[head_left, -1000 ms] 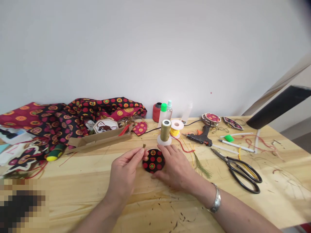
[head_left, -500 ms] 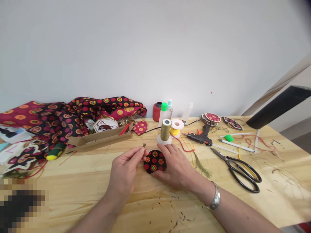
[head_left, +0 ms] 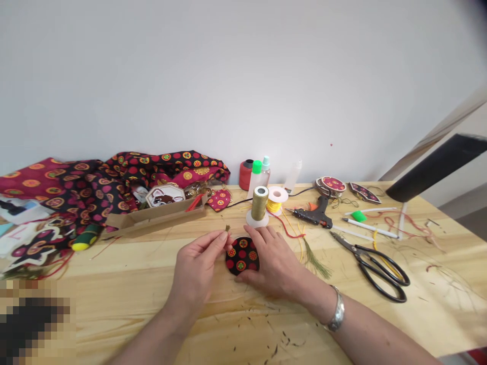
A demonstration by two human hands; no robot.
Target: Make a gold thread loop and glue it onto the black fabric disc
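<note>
1. The left hand [head_left: 200, 256] pinches a small green tuft [head_left: 227, 228] between thumb and forefinger, tip upward, presumably to control so slight a piece. Whether it joins the disc cannot be told.
2. The right hand [head_left: 279, 261] arches over the disc's right part, thumb at the near edge and fingers toward the far one, gripping it, seemingly to steady it.
3. The disc [head_left: 241, 257], patterned and round, sits between the two hands, just above or on the table [head_left: 213, 324]; its contact beneath is hidden.
4. Just beyond the fingers stand the green spool [head_left: 259, 205] and yellow spool [head_left: 277, 199], upright, probably for easy reach.
5. Right of them lie the glue gun [head_left: 315, 214], a tassel [head_left: 316, 259] and the shears [head_left: 371, 266], handles toward the person, which would suit the right hand.
6. Farther back, bottles [head_left: 255, 182] stand near the wall; cloth [head_left: 167, 165] is heaped behind the box [head_left: 158, 223], perhaps to spare working room.
</note>
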